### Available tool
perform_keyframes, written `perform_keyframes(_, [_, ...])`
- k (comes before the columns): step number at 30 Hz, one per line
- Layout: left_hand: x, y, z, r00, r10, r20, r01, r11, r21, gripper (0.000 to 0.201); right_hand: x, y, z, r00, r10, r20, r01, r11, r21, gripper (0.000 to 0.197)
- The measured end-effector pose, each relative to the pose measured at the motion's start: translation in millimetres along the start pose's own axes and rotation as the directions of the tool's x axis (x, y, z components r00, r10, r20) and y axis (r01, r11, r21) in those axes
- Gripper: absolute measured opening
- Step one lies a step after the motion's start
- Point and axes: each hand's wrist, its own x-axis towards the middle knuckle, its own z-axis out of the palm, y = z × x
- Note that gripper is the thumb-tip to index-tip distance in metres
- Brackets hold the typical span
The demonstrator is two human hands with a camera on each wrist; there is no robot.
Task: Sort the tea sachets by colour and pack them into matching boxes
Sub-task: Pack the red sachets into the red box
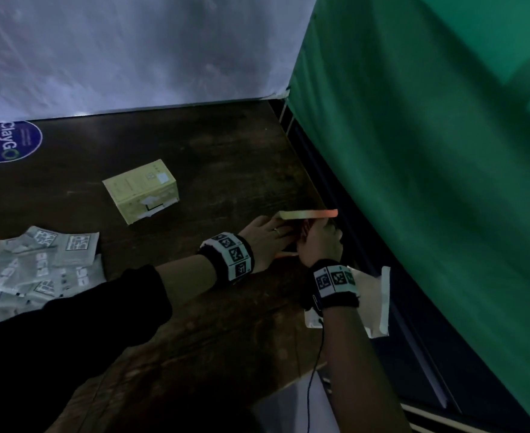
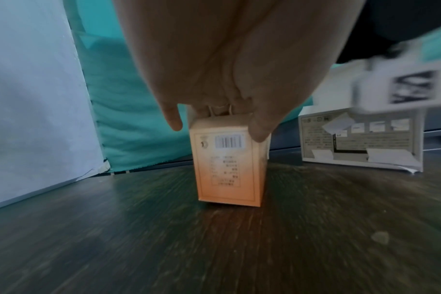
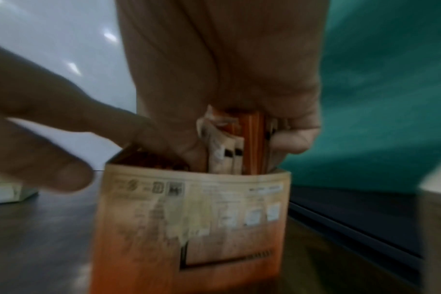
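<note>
- The orange box (image 3: 189, 228) stands upright and open-topped on the table (image 2: 139, 248), near its right edge and close to the green curtain (image 1: 429, 182).
- The right hand (image 3: 214, 69) pinches a bundle of orange sachets (image 3: 239, 143) between thumb and fingers, their lower ends already inside the box mouth.
- The left hand (image 2: 214, 59) grips the top of the box from the other side, fingers (image 2: 259, 127) curled over its upper edge to steady it.
- Grey sachets (image 1: 38, 270) lie in a loose heap at the left; a yellow box (image 1: 142, 189) lies on its side mid-table, and a white box (image 2: 360, 141) sits just behind the right wrist.
- Risks, as I judge them:
  - The bundle looks uneven, so an outer sachet may catch on the rim and crumple or pop out.
  - The box is tall and narrow; an off-centre push could tip it if the left hand slackens.
  - It stands near the table edge, so a hard shove might slide it off.
  - Left fingers over the opening may block the sachets.
</note>
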Motion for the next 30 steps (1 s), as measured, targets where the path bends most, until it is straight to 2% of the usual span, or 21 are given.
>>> perform_keyframes(2, [-3.7,-1.4,-0.3,1.0,-0.012,0.019,0.012,1.0,0.004,0.064,7.7,-5.9,-0.6,0.998,0.069,0.01,-0.069,0.996,-0.05,0.078])
perform_keyframes(4, [-8.1,-3.2,-2.2,0.999,-0.029,0.019,0.029,0.999,-0.038,0.067,10.8,-7.5,1.2,0.996,0.085,-0.007,-0.085,0.996,-0.023,0.084])
perform_keyframes(9, [-23.9,-14.0,-7.6,0.995,-0.023,-0.095,0.003,0.98,-0.2,0.061,6.5,-3.0,19.7,0.99,-0.01,0.138,0.02,0.997,-0.068,0.066])
perform_keyframes(12, [-35.6,-19.8,-17.2,0.978,-0.031,-0.205,-0.036,0.948,-0.315,0.047,5.1,-5.0,17.0,0.989,0.0,0.146,-0.008,0.998,0.057,0.061])
perform_keyframes(13, [-40.6,-21.1,-21.9,0.964,-0.049,-0.262,-0.052,0.929,-0.367,0.042,4.6,-4.8,11.7,0.991,-0.007,0.131,-0.016,0.985,0.172,0.058])
perform_keyframes(15, [-49.2,-25.2,-30.3,0.909,-0.125,-0.398,-0.085,0.879,-0.47,0.031,3.7,-2.8,-3.0,0.994,0.0,0.109,-0.048,0.899,0.435,0.053])
perform_keyframes(17, [-53.5,-30.2,-33.7,0.827,-0.243,-0.507,-0.09,0.833,-0.547,0.028,1.9,0.3,-16.1,0.995,0.02,0.099,-0.073,0.822,0.565,0.052])
perform_keyframes(18, [-54.3,-32.7,-35.3,0.798,-0.298,-0.524,-0.067,0.82,-0.569,0.032,3.4,2.0,-18.8,0.997,0.021,0.08,-0.064,0.805,0.59,0.051])
perform_keyframes(19, [-54.2,-35.0,-36.3,0.797,-0.345,-0.497,-0.018,0.808,-0.59,0.04,5.3,2.8,-20.0,0.998,0.017,0.056,-0.048,0.788,0.614,0.049])
perform_keyframes(21, [-53.1,-39.6,-35.7,0.869,-0.377,-0.32,0.11,0.778,-0.618,0.066,8.6,2.1,-18.5,0.999,0.01,0.042,-0.035,0.761,0.648,0.047])
perform_keyframes(23, [-51.5,-42.9,-32.1,0.937,-0.323,-0.134,0.182,0.776,-0.604,0.078,8.6,1.3,-16.0,0.998,-0.027,0.058,-0.013,0.802,0.597,0.041])
perform_keyframes(26, [-47.9,-43.3,-15.8,0.97,-0.245,-0.012,0.182,0.75,-0.635,0.066,0.0,5.5,-9.9,0.982,-0.188,-0.009,0.17,0.864,0.474,0.03])
perform_keyframes(28, [-49.1,-42.4,-5.1,0.97,-0.244,0.001,0.176,0.7,-0.692,0.061,-8.3,10.0,-4.6,0.967,-0.25,-0.054,0.248,0.858,0.451,0.029])
perform_keyframes(30, [-50.9,-44.0,-0.8,0.969,-0.242,-0.044,0.137,0.679,-0.721,0.055,-13.9,15.7,1.0,0.958,-0.276,-0.073,0.279,0.848,0.451,0.034])
